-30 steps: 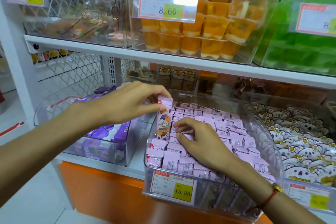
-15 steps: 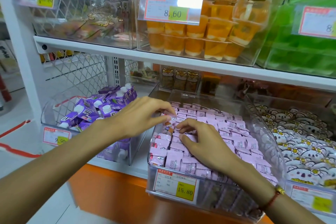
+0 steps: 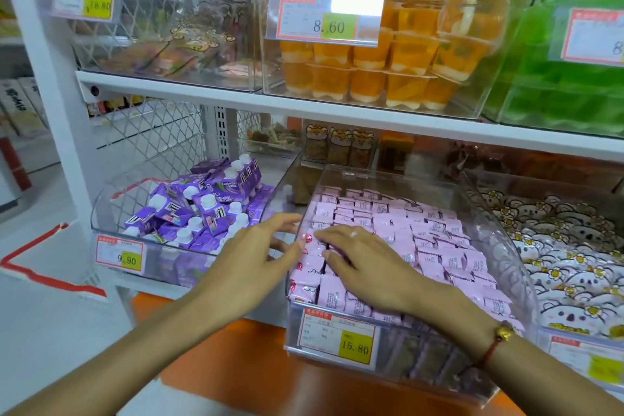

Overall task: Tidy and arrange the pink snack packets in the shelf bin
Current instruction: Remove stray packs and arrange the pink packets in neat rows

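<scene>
The pink snack packets (image 3: 398, 233) stood packed in rows inside the clear bin (image 3: 506, 246) on the lower shelf. The right hand (image 3: 368, 267) lay flat on them, fingers extended, gripping nothing. The left hand (image 3: 256, 263) was at the bin's left wall, fingers straight, holding nothing.

A white shelf board (image 3: 304, 105) ran above the hands, carrying clear bins of orange jelly cups (image 3: 388, 54) and green packs (image 3: 557, 84). Wire mesh (image 3: 162, 135) backed the shelving beyond the hands. Left of them stood a white upright (image 3: 50, 94); below them showed an orange base panel (image 3: 253, 365) and pale floor (image 3: 50, 331).
</scene>
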### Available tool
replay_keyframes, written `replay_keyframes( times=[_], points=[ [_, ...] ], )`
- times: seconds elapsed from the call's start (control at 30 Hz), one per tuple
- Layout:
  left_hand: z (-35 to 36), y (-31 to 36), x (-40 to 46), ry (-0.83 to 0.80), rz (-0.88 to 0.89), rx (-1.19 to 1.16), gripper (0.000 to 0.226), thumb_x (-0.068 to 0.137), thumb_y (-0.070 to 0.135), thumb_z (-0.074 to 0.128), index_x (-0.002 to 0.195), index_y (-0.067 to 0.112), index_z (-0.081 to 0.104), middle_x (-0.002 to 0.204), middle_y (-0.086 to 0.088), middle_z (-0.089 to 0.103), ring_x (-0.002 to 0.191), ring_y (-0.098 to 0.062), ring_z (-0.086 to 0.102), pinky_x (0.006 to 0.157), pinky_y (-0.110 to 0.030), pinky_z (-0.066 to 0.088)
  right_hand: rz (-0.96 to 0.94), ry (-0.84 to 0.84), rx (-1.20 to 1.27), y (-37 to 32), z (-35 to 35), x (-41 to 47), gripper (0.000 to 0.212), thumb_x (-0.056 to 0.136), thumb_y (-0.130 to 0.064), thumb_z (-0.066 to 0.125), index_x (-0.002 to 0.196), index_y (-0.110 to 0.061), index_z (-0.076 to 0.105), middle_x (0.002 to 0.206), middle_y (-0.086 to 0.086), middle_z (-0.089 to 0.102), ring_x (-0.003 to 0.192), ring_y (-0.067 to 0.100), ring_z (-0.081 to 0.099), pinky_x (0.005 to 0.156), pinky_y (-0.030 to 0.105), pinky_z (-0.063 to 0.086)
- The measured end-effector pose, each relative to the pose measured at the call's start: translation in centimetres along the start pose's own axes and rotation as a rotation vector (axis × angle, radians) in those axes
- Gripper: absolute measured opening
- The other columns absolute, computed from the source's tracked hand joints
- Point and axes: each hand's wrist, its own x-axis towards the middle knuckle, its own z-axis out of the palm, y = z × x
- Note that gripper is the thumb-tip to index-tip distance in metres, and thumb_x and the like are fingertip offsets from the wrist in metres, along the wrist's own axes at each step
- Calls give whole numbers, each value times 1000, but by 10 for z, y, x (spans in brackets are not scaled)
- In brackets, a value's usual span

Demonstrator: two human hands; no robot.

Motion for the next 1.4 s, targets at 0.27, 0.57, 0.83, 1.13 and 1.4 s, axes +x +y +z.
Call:
replay_keyframes(
  times=[0.27, 0.57, 0.83, 1.13, 1.4],
  points=[
    [-18, 6, 11, 25, 93, 309, 31, 87, 40, 56, 117, 33, 58, 105, 17, 65, 99, -5, 60, 87, -32, 49, -2, -113, 13, -1, -8, 8, 44, 102, -37, 28, 145, -28, 34, 153, -9, 31, 138, 15, 24, 112, 30, 17],
    [-11, 22, 109, -220, 254, 715, 27, 83, 30, 67, 110, 32, 69, 106, 5, 67, 104, -19, 56, 83, -33, 47, 99, 28, -62, 30, -7, -2, 43, 102, -39, 28, 143, -30, 37, 151, -7, 32, 136, 18, 28, 109, 34, 24],
    [3, 24, 120, -371, 230, 877, 25, 77, 41, 73, 102, 35, 72, 88, 12, 60, 90, -14, 52, 68, -29, 36, 64, 78, -75, 32, -6, 3, 42, 101, -37, 32, 143, -32, 35, 146, -9, 37, 128, 20, 34, 102, 35, 30],
    [8, 9, 108, -61, 243, 637, 14, 89, 29, 64, 95, 24, 75, 118, 7, 62, 110, -18, 43, 88, -35, 39, 110, -55, -64, 34, -8, 11, 41, 101, -44, 22, 140, -46, 35, 155, -13, 23, 136, 16, 21, 104, 38, 18],
    [10, 1, 83, 279, 197, -135, 11, 94, 23, 58, 96, 17, 67, 97, 6, 70, 94, -8, 64, 88, -35, 52, 117, -51, -75, 32, -6, 11, 41, 101, -45, 20, 140, -48, 33, 154, -15, 24, 136, 15, 19, 105, 38, 17]
  ],
)
